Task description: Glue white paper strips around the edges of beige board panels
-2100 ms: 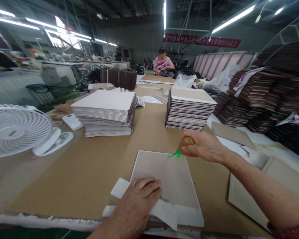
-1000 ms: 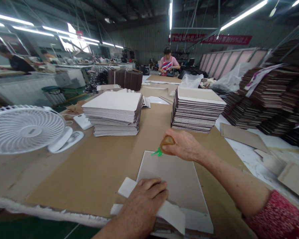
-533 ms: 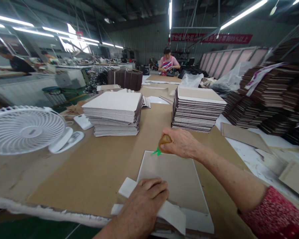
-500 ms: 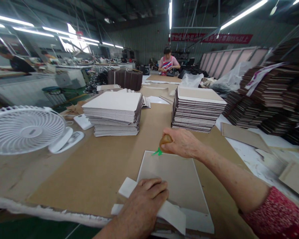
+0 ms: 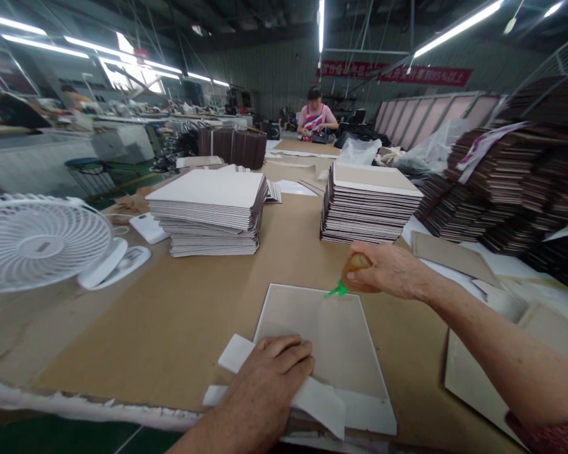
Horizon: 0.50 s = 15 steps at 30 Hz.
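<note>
My right hand is closed around an amber squeeze bottle of glue. Its green nozzle points down and left, at the far edge of a flat grey-beige board with white borders. My left hand lies palm down on the near left part of that board, fingers stretched out over its surface. White strips of paper or card stick out from under the palm on both sides; the thumb is hidden.
A stack of white-topped boards stands at left, another stack at right. The left side holds a white fan and a white phone-like object. Loose boards lie at right. A person sits at the far end.
My right hand with the glue bottle has moved right along the board's far edge. My left hand stays on the board. The whole view has shifted slightly.
</note>
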### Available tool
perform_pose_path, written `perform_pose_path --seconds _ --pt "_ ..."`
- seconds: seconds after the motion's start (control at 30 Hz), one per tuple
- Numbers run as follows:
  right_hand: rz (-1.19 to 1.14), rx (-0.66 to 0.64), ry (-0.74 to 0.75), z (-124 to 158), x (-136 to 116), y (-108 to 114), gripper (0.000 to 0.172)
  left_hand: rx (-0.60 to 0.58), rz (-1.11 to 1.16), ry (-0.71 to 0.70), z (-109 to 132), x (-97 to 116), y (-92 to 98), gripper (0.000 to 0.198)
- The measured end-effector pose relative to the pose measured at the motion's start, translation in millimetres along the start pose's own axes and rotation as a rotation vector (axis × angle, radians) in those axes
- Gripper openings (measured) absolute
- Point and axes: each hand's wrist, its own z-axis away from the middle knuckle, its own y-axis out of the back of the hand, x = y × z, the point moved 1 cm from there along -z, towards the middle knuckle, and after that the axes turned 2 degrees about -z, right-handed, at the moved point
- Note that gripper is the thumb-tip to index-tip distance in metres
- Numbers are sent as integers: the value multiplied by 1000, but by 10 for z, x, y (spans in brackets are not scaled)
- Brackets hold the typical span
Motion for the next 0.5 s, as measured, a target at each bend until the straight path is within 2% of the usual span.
perform_pose_path --seconds 0.17,0.5 --pt "-40 12 -1 30 67 -32 23 10 9 -2 3 -9 -14 52" --pt "-44 110 98 -92 -285 -157 23 -32 -8 11 9 13 26 64"
